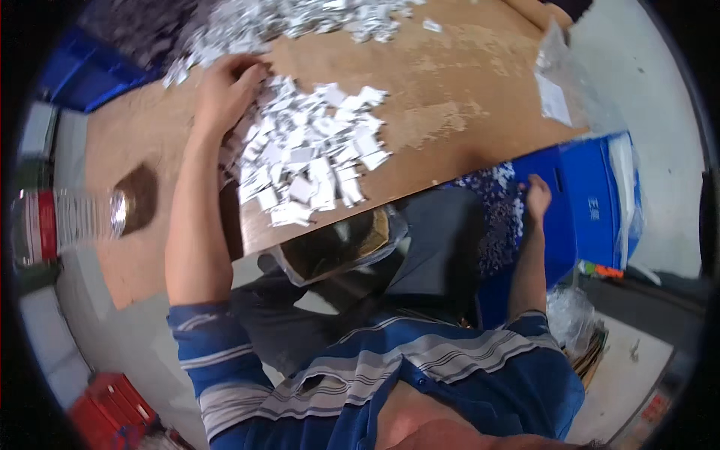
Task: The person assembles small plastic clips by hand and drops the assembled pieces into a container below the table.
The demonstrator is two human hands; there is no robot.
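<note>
On the far L we had a clear bottle [79, 217] by the table [435, 97]. Next came our L hand [231, 91], fingers curled, at the upper L edge of the white pcs [307, 154] heaped on the table; couldn't tell if it pinched any. Approx. mid-view, below the table edge, sat a bag-lined bin [397, 229]. Farther R, our R hand [538, 198] was in/over the blue box [589, 169], next to small dark & white bits [499, 232]; its grip we couldn't tell.

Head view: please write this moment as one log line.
left hand: at edge of white pieces on table | right hand: within blue bin, near small pieces
</note>
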